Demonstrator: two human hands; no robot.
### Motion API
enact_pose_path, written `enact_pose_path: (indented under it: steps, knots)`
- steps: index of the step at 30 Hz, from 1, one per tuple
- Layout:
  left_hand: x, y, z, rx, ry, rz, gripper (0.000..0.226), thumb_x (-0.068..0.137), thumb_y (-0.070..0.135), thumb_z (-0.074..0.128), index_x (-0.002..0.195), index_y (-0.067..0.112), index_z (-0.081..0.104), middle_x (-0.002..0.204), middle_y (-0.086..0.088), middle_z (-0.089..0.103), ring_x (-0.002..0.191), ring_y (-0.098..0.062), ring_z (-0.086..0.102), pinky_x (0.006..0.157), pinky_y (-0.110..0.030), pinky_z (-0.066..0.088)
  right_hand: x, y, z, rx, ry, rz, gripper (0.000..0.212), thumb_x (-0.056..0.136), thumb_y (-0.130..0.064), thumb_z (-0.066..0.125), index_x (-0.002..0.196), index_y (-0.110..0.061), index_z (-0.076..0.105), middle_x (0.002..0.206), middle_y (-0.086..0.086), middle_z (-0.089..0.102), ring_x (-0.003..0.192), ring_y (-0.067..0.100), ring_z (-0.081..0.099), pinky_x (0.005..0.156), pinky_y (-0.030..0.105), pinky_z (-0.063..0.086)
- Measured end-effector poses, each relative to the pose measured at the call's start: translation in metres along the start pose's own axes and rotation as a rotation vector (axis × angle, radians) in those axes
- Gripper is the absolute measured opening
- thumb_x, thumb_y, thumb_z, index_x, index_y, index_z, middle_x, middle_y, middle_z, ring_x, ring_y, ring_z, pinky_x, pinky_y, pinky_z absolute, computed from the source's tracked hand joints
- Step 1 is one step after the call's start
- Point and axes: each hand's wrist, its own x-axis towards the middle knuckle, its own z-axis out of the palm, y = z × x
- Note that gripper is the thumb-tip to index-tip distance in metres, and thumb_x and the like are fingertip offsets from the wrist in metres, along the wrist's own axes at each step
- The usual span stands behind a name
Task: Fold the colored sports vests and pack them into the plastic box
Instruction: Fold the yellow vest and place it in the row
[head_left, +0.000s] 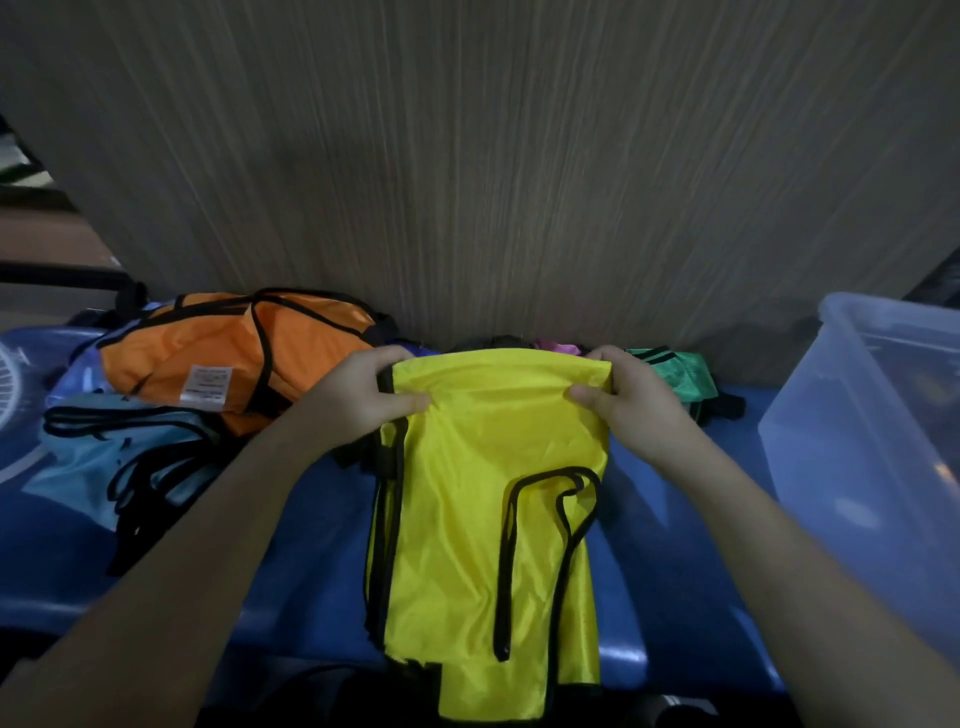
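A yellow vest (467, 493) with black trim hangs lengthwise over the blue surface (675, 545) in the middle. My left hand (363, 397) pinches its top left corner, thumb on the front of the cloth. My right hand (631, 400) pinches the top right corner the same way. An orange vest (218, 364) lies crumpled at the back left, with a light blue vest (98, 462) in front of it. A green vest (680, 374) lies behind my right hand. The clear plastic box (852, 431) stands at the right.
A wood-grain panel (493, 156) rises right behind the vests. Bits of pink cloth (556, 345) and dark cloth peek out behind the yellow vest. The blue surface's front edge runs along the bottom of the view.
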Motion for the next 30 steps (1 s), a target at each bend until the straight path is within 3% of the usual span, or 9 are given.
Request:
enact_pose_path:
  steps: [4,7,10,15,18,22,27,30]
  knots:
    - [0.01,0.001,0.009,-0.003,0.137,0.01,0.017,0.086,0.019,0.077,0.1,0.022,0.067,0.094,0.008,0.068,0.089,-0.003,0.063,0.081,-0.024,0.049,0.007,0.002,0.002,0.033,0.138,-0.051,0.012,0.092,-0.02,0.07,0.093,-0.022,0.058,0.083,-0.005,0.059,0.079,0.013,0.057,0.066,0.033,0.047]
    - [0.016,0.001,0.013,0.008,0.243,0.073,0.018,0.086,0.018,0.077,0.098,0.025,0.066,0.095,0.011,0.068,0.094,-0.008,0.063,0.089,-0.036,0.052,0.012,0.003,0.002,0.112,0.185,-0.059,0.012,0.091,-0.02,0.071,0.096,-0.028,0.064,0.088,-0.006,0.067,0.087,0.015,0.065,0.073,0.038,0.055]
    - [0.017,0.002,0.015,0.035,0.261,0.118,0.02,0.086,0.018,0.076,0.099,0.029,0.065,0.095,0.013,0.067,0.096,-0.009,0.063,0.092,-0.045,0.052,0.012,0.003,0.0,0.125,0.198,-0.042,0.011,0.093,-0.02,0.07,0.102,-0.025,0.069,0.094,-0.004,0.072,0.088,0.014,0.069,0.066,0.032,0.06]
    - [0.005,0.006,0.015,0.065,0.25,0.194,0.021,0.085,0.014,0.076,0.1,0.025,0.066,0.096,0.013,0.068,0.096,-0.004,0.062,0.09,-0.036,0.053,0.0,0.007,-0.008,0.072,0.154,-0.115,0.013,0.09,-0.015,0.072,0.094,-0.028,0.07,0.088,-0.005,0.069,0.077,0.01,0.063,0.058,0.025,0.054]
    - [-0.013,0.007,0.014,0.074,0.22,0.295,0.02,0.084,0.008,0.077,0.099,0.017,0.066,0.095,0.008,0.066,0.094,-0.01,0.062,0.085,-0.034,0.052,-0.014,0.009,-0.012,0.032,0.102,-0.18,0.017,0.087,-0.01,0.074,0.09,-0.026,0.071,0.081,-0.008,0.067,0.064,0.006,0.059,0.056,0.031,0.053]
    - [-0.042,-0.001,0.014,0.181,0.19,0.411,0.021,0.082,0.01,0.074,0.101,0.014,0.065,0.098,0.005,0.065,0.097,-0.014,0.061,0.083,-0.036,0.051,-0.038,0.007,-0.01,0.065,0.045,-0.236,0.037,0.083,0.006,0.073,0.085,-0.031,0.072,0.078,-0.009,0.068,0.054,0.009,0.059,0.048,0.031,0.053]
    - [-0.073,-0.008,0.016,0.374,0.164,0.494,0.031,0.07,0.005,0.065,0.098,0.019,0.067,0.101,0.01,0.064,0.099,-0.015,0.061,0.085,-0.042,0.048,-0.065,0.009,-0.006,-0.007,-0.099,-0.371,0.037,0.076,0.015,0.073,0.085,-0.021,0.072,0.099,-0.005,0.072,0.1,0.011,0.068,0.083,0.029,0.056]
    - [-0.091,-0.016,0.02,0.502,0.145,0.564,0.028,0.074,0.011,0.062,0.099,0.02,0.069,0.105,0.01,0.064,0.1,-0.013,0.06,0.086,-0.036,0.045,-0.083,0.016,-0.004,-0.055,-0.191,-0.46,0.023,0.08,0.003,0.078,0.087,-0.018,0.073,0.108,-0.004,0.069,0.107,0.01,0.066,0.089,0.024,0.052]
